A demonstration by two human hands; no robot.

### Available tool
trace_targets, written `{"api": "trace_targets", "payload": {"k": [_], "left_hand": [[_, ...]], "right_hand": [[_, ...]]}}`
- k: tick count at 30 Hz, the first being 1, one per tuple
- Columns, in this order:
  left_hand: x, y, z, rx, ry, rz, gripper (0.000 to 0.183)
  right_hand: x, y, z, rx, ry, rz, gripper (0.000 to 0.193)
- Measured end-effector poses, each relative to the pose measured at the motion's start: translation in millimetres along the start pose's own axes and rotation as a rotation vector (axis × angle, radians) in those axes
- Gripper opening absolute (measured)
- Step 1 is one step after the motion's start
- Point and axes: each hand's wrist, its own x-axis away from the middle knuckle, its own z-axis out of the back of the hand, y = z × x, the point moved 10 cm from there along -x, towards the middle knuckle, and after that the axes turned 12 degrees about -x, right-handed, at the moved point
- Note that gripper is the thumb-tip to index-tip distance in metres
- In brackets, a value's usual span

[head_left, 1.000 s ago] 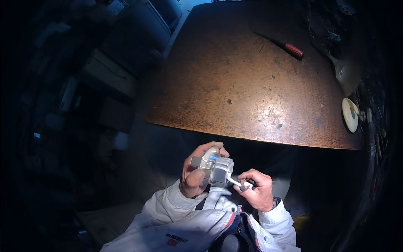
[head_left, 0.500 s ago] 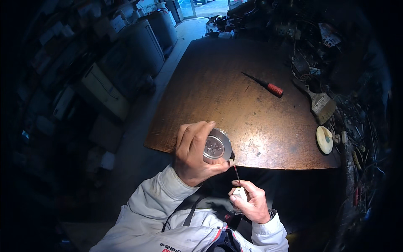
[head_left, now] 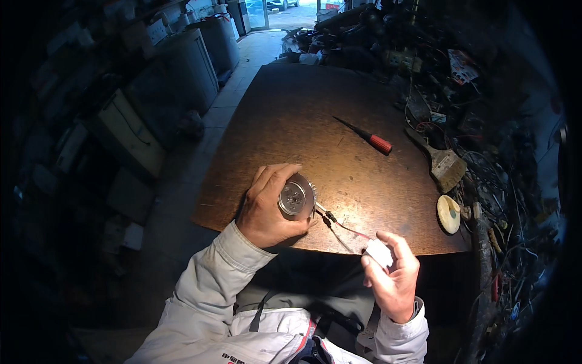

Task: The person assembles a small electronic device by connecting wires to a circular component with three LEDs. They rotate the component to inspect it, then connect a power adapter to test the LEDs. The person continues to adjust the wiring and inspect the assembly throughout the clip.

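Observation:
My left hand (head_left: pixel 260 209) is wrapped round a round LED downlight (head_left: pixel 295 198), tilted so its grey rim and the small lenses in its face show. Ridged metal fins show along the far side of the lamp. Wires with black connectors (head_left: pixel 328 216) come off its right side, over the table's near edge. One reddish wire leads to a small white box (head_left: pixel 379 252), which looks like the lamp's driver. My right hand (head_left: pixel 394 279) pinches that box between thumb and fingers. A paler wire (head_left: pixel 341 241) hangs with its end apart from the box.
On the brown wooden table (head_left: pixel 273 109) lies a red-handled screwdriver (head_left: pixel 379 144). A wide paintbrush (head_left: pixel 447 167) and a cream round disc (head_left: pixel 448 213) sit at the right edge, beside tangled cables and clutter. Grey cabinets (head_left: pixel 200 60) stand to the left.
My right hand has moved right and up with the white box, drawing the wires out into view. The lamp in my left hand has shifted slightly left and turned.

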Motion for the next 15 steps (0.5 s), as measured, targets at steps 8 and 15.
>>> {"api": "trace_targets", "payload": {"k": [8,15], "left_hand": [[5,26,-2,0.008,-0.033,-0.243,0.086],[-2,19,-1,0.013,-0.120,-0.140,0.079]], "right_hand": [[-81,8,31,-0.360,0.069,0.084,0.035],[-83,19,34,-0.433,0.106,0.124,0.040]]}}
